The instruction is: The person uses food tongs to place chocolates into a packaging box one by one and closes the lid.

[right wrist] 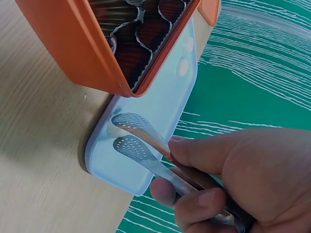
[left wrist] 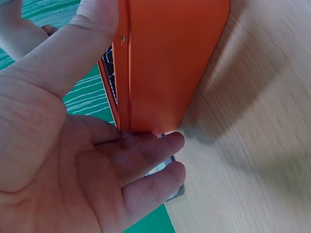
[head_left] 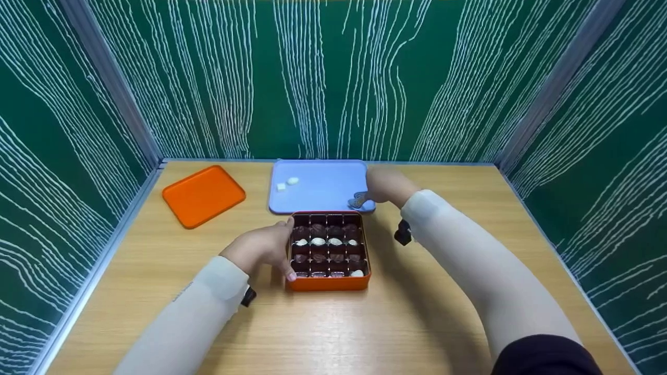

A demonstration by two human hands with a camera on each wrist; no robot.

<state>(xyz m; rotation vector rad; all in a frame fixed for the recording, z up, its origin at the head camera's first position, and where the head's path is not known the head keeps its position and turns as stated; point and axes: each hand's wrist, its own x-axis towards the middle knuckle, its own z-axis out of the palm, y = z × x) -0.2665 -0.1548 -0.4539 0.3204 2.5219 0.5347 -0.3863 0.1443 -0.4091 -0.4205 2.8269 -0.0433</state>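
Observation:
An orange box [head_left: 328,284] stands on the table, its dark divided insert holding brown and white chocolates [head_left: 319,241]. At its left side, my left hand [head_left: 266,245] grips the box, thumb at the near corner and fingers at the far one. My right hand [head_left: 388,185] holds metal tongs [head_left: 358,200] over the right end of the light blue tray [head_left: 328,182]. In the right wrist view the perforated tong tips [right wrist: 131,148] are spread apart. A pale piece [right wrist: 115,130] shows partly behind them on the tray.
Two white pieces, one squarish [head_left: 281,186] and one rounded [head_left: 293,180], lie on the tray's left part. An orange lid-like tray [head_left: 203,197] lies angled at the back left. Green walls [head_left: 359,78] with white lines enclose the wooden table [head_left: 333,333].

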